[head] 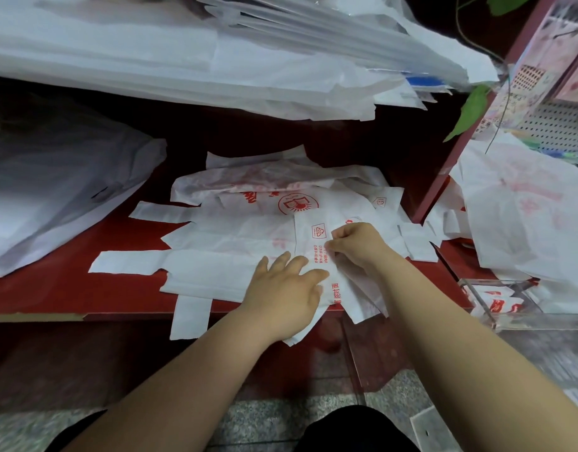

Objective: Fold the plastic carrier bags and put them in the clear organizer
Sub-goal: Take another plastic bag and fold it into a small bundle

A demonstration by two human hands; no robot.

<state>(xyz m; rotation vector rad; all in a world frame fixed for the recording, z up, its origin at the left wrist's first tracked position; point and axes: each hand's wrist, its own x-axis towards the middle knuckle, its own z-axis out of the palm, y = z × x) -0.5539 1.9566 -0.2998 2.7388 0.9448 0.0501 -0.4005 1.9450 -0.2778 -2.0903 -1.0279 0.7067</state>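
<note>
Single head-worn wide-angle view
It faces forward and down, close over the desk (pixel 36 288), left hand (pixel 282 288) and right hand (pixel 356 246).

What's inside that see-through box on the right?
Folded white bags with red print lie inside the clear organizer. Loose bags and glare hide its far side, so I cannot count them.

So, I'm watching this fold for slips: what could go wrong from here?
1. The bag lies on a loose pile of other bags; with the left hand pressing and the right hand pinching, layers may slide and the fold go crooked.
2. Part of the pile overhangs the table edge, so a tug could drag bags to the floor.
</note>
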